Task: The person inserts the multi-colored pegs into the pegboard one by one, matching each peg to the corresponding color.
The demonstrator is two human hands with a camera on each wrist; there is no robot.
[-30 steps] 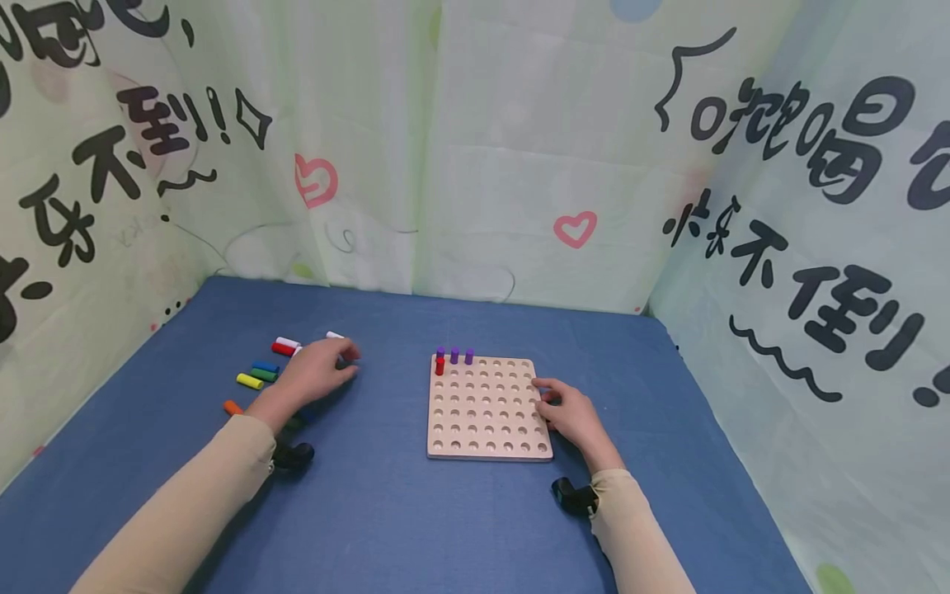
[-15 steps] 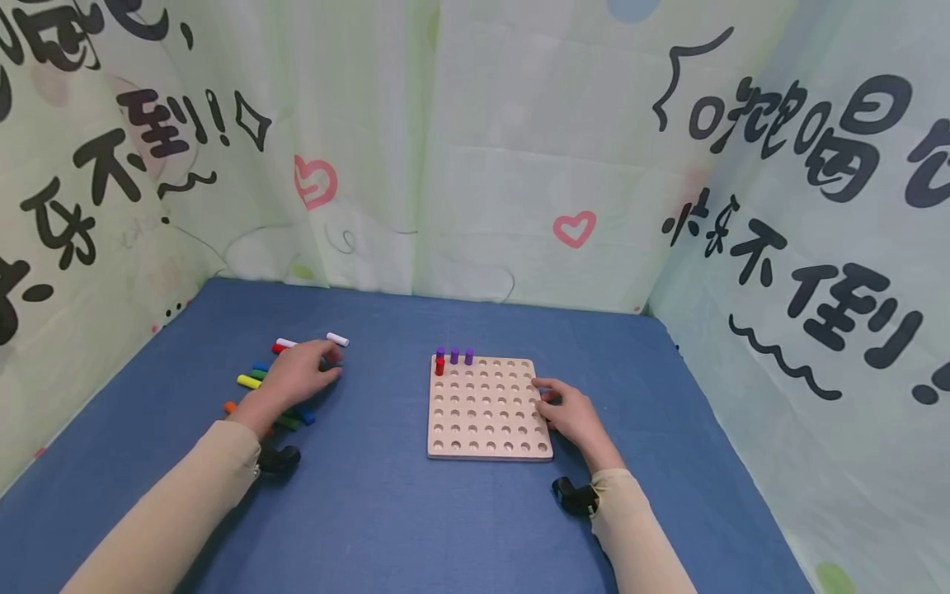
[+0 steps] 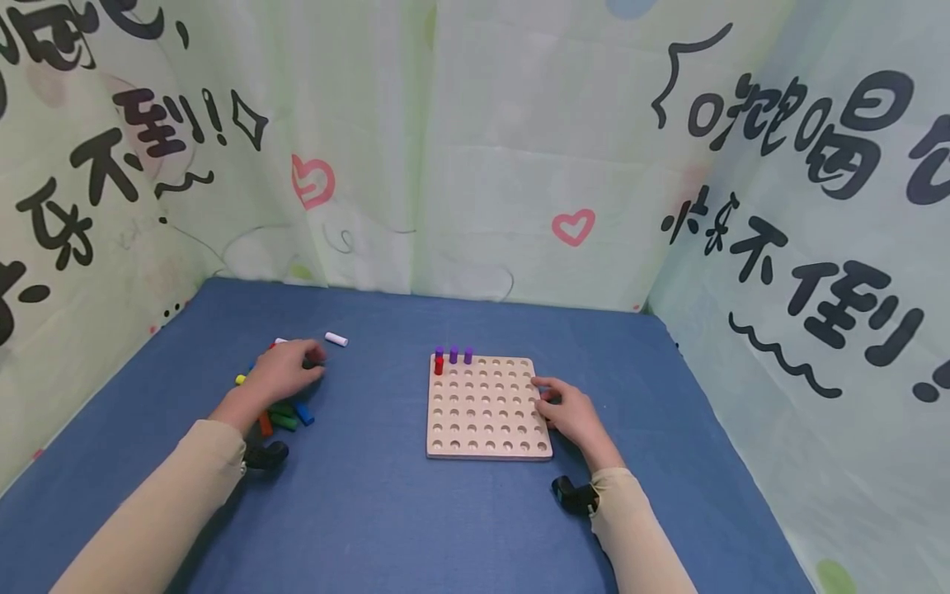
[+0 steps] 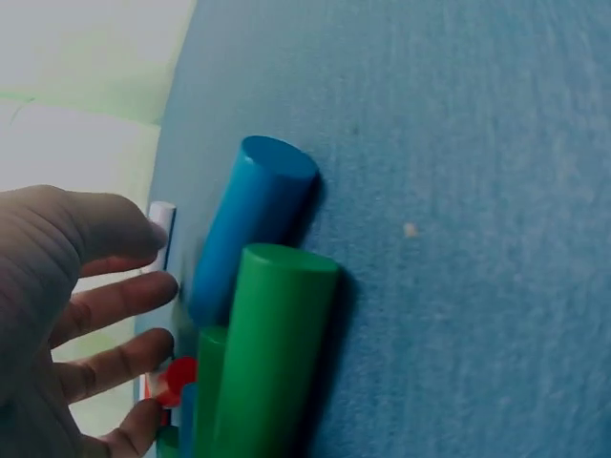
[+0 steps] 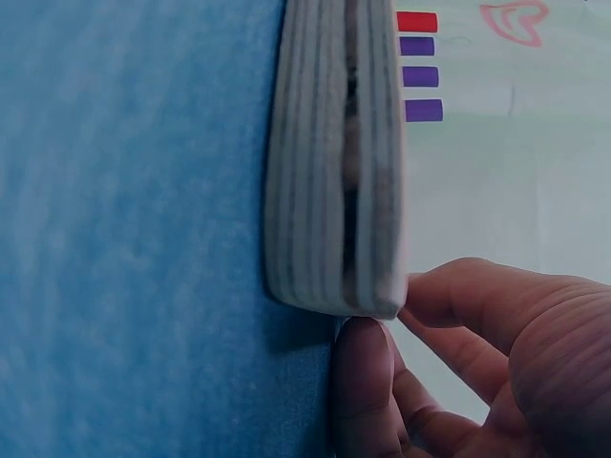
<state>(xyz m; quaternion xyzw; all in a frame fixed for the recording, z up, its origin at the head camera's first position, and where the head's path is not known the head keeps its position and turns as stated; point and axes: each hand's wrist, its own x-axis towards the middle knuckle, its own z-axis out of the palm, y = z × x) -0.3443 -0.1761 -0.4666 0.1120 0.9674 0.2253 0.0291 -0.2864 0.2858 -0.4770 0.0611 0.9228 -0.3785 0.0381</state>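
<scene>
My left hand (image 3: 278, 375) hovers over a pile of coloured pegs at the left, fingers loosely bent. In the left wrist view its fingers are spread with nothing between them, beside a blue peg (image 4: 239, 229) and a green peg (image 4: 277, 353); a red peg (image 4: 177, 382) shows past the fingertips. The wooden pegboard (image 3: 486, 412) lies flat in the middle of the table, three purple pegs (image 3: 453, 355) and one red peg (image 3: 439, 365) standing at its far left corner. My right hand (image 3: 571, 412) holds the board's right edge, thumb and finger against its top and side.
A white peg (image 3: 336, 339) lies alone beyond my left hand. Part of the pile, including a yellow peg (image 3: 240, 379), is hidden under that hand. Printed cloth walls (image 3: 490, 165) enclose the blue tabletop (image 3: 401, 528) at the back and both sides.
My left hand has drawn back to the left, uncovering the lone white peg and the blue, green and orange pegs nearer me. My right hand and the board stay put.
</scene>
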